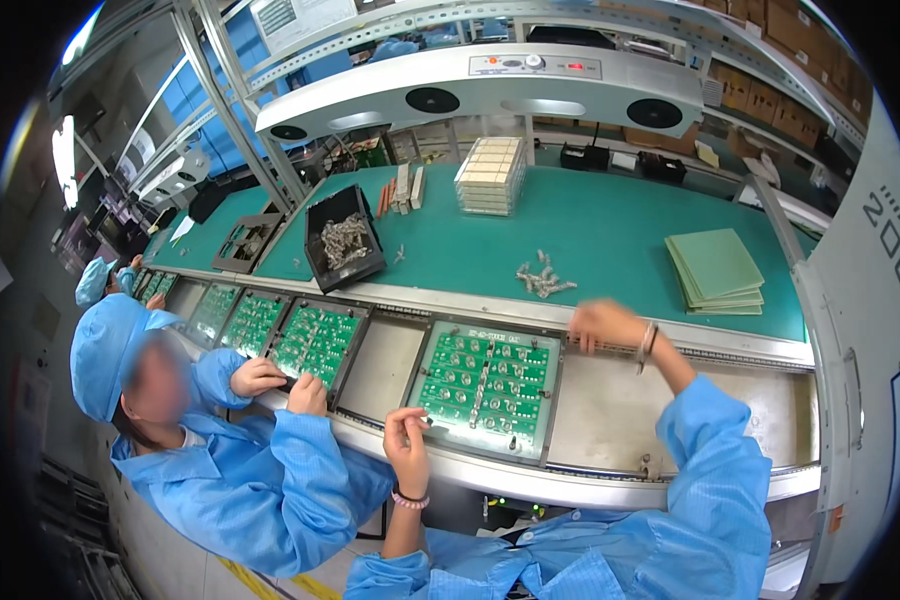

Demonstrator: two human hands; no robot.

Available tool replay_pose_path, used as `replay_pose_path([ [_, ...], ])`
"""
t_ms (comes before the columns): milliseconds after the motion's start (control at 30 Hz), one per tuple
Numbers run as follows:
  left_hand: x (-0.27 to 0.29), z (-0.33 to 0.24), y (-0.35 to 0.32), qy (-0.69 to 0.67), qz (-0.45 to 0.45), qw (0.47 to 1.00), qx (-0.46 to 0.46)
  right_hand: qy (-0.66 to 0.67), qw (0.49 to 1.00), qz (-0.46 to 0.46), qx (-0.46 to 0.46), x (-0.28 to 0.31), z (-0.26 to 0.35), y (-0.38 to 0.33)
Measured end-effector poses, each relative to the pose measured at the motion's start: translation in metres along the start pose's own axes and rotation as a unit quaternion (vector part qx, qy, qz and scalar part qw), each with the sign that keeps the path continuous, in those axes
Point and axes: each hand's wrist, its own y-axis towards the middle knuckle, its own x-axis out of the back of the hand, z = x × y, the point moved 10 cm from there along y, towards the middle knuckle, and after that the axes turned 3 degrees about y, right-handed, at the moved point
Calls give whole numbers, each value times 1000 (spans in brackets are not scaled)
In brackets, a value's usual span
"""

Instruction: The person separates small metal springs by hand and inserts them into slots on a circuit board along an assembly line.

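Left hand (407,440) is showing curled fingers, cannot tell grip, near green circuit board (487,388) lying on conveyor (670,415). Right hand (607,325) is hovering, blurred, past board's far-right corner; grip unclear. Loose parts (543,277) are lying beyond.

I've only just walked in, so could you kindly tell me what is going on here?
The person has a green circuit board in front of them. Their left hand, fingers curled, is at its near-left side; their right hand, blurred, is by its far-right corner, near loose parts on the green mat. Whether either grip holds anything can't be made out. To the left, a co-worker's hands are at the near edge of another board.
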Motion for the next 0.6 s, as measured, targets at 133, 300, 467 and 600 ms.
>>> replay_pose_path([
  [133,-5,1,0,21,8,1000,-6,-173,931,-285,151,95,20,46],
  [300,-4,-2,0,64,11,998,-5,-206,936,-248,138,92,-15,133],
  [467,-1,-11,0,72,14,997,-5,-271,922,-226,156,85,-9,156],
  [600,-4,-13,3,86,17,996,-16,-248,930,-221,157,102,-26,151],
])
